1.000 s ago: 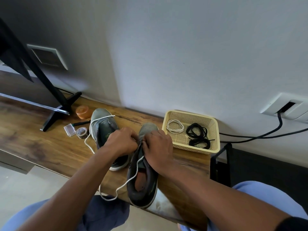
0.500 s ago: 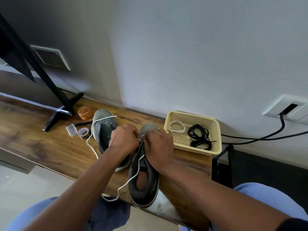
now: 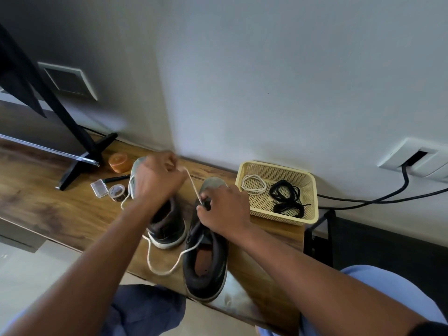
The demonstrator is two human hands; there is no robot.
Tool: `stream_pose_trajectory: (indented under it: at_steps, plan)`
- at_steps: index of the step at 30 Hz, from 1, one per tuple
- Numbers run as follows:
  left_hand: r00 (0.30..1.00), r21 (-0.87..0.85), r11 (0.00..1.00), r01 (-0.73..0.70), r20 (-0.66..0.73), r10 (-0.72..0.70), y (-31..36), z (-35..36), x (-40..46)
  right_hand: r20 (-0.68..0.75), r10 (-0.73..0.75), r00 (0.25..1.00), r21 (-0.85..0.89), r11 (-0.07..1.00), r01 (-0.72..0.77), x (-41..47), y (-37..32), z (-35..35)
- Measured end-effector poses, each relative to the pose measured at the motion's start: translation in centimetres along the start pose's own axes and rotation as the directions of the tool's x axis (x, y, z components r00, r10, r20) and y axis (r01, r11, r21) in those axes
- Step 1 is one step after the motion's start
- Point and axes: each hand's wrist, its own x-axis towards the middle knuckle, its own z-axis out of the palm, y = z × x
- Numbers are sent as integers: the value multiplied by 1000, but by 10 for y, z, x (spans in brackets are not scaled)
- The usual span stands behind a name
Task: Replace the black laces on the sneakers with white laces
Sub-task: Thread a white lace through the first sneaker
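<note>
Nowhere legible writing on sneakers (image 3: 206, 251).

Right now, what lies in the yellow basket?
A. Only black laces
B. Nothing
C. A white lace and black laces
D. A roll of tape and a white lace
C: the basket holds a coiled white lace on its left side and a bundle of black laces to the right of it.
</note>
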Motion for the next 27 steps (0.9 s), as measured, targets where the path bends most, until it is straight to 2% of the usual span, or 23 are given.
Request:
stream_pose_trajectory:
  at_steps: [1, 2, 4, 6, 7, 8, 9, 13, 15, 17, 18, 21, 24, 25, 27]
  plan:
    - [999, -193, 980, 38, -18, -42, 3, -9, 6, 10, -3, 1000, -2, 1000, 3, 0, 1, 1]
    - [996, -406, 911, 76, -10, -87, 6, -19, 12, 19, -6, 1000, -6, 1000, 6, -1, 2, 1]
    - [987, -722, 678, 141, 53, -149, 7, -36, 19, 37, -2, 999, -2, 1000, 2, -2, 3, 2]
    - [981, -855, 486, 183, 123, -153, 4, -48, 22, 47, 8, 999, 14, 1000, -9, -1, 4, 1]
    - [979, -885, 425, 191, 143, -143, 2, -51, 24, 48, 13, 999, 25, 1000, -15, -1, 4, 0]
    - [980, -894, 407, 189, 148, -130, 1, -52, 25, 51, 21, 998, 40, 999, -23, 0, 4, 0]
    - [984, -883, 435, 175, 139, -114, 1, -51, 26, 61, 28, 998, 61, 998, -32, 1, 4, 0]
    - [998, -731, 680, 61, 68, -16, 3, -44, 27, 97, 35, 995, 139, 989, -48, 2, -1, -2]
    - [1000, -651, 759, -17, 7, 28, 2, -42, 25, -20, 13, 1000, 206, 978, -9, 0, -7, -7]
    - [1000, -654, 757, -12, -2, 14, 2, -40, 23, -197, -102, 975, 191, 971, 140, -3, -14, -12]
    - [1000, -670, 742, 3, 3, -1, 3, -39, 23, -226, -186, 956, 129, 967, 218, -5, -20, -14]
    - [1000, -693, 720, 13, -1, -19, 5, -38, 25, -85, -391, 916, -84, 919, 385, -20, -44, -14]
    - [999, -657, 754, -13, -41, -18, 0, -41, 27, 143, -557, 818, -243, 782, 574, -33, -54, -7]
    - [998, -635, 772, -21, -57, -20, -3, -43, 29, 217, -559, 801, -228, 768, 598, -34, -54, -6]
    - [996, -604, 797, -28, -87, -31, -9, -45, 32, 308, -512, 802, -42, 835, 549, -29, -50, -7]
